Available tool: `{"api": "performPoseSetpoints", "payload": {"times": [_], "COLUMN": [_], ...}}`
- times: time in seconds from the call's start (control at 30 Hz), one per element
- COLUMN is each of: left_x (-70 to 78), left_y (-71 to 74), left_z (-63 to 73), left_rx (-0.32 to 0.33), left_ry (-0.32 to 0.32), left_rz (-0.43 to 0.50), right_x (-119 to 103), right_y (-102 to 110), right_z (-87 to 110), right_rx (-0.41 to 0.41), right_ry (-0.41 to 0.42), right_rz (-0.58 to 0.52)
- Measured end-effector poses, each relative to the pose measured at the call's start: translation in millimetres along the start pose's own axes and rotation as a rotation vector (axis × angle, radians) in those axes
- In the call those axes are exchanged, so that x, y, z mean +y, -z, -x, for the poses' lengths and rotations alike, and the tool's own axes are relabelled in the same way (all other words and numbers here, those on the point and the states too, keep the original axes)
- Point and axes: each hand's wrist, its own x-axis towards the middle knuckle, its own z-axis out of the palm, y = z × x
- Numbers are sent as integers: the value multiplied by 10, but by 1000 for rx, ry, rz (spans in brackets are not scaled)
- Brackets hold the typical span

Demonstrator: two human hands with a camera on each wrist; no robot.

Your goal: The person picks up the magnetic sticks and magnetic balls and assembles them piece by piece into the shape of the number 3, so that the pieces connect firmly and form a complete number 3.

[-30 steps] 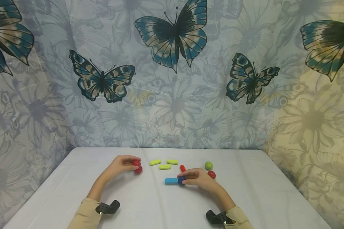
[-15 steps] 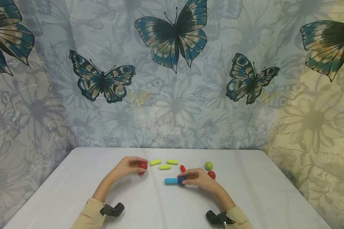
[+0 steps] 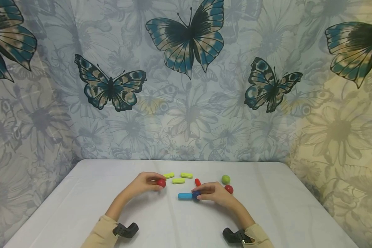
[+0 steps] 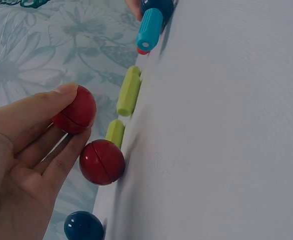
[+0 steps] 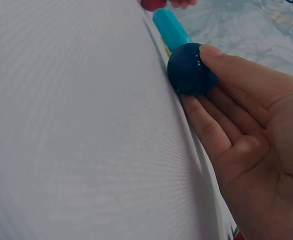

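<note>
My left hand (image 3: 145, 183) pinches a red ball (image 4: 76, 110) between thumb and fingertips. Below it, in the left wrist view, sit a second red ball (image 4: 102, 161) and a dark blue ball (image 4: 84, 225); neither can be told apart from the hand in the head view. My right hand (image 3: 215, 193) pinches another dark blue ball (image 5: 191, 69). A light blue stick (image 3: 185, 196) extends leftward from that ball, its end touching it. Behind the right fingers lies a red stick (image 3: 197, 182), partly hidden.
Yellow-green sticks lie beyond the hands: one (image 3: 178, 181) nearer, one (image 3: 186, 175) behind it, one (image 3: 169, 175) partly covered by the left hand. Right of the right hand rest a green ball (image 3: 225, 179) and a red ball (image 3: 228, 189). A butterfly-print cloth (image 3: 192, 103) hangs behind the white table (image 3: 186, 227).
The left hand has carried its red ball to the right, closer to the light blue stick. The right hand stays in place on the blue ball.
</note>
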Motion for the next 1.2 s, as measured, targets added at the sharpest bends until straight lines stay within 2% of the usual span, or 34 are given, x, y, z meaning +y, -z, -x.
{"api": "performPoseSetpoints", "payload": {"times": [0.13, 0.43, 0.77, 1.2], "left_x": [24, 28, 48, 104], "left_y": [-40, -126, -233, -338], "left_z": [-9, -39, -78, -68], "left_rx": [-10, -68, -93, -94], "left_ry": [-16, -102, -94, -92], "left_rz": [-6, 32, 47, -20], "right_x": [4, 14, -6, -19], "right_y": [3, -2, -5, -6], "right_z": [0, -2, 6, 8], "right_rx": [-3, -1, 1, 2], "right_ry": [2, -5, -3, -3], "right_rz": [-3, -7, 0, 8]}}
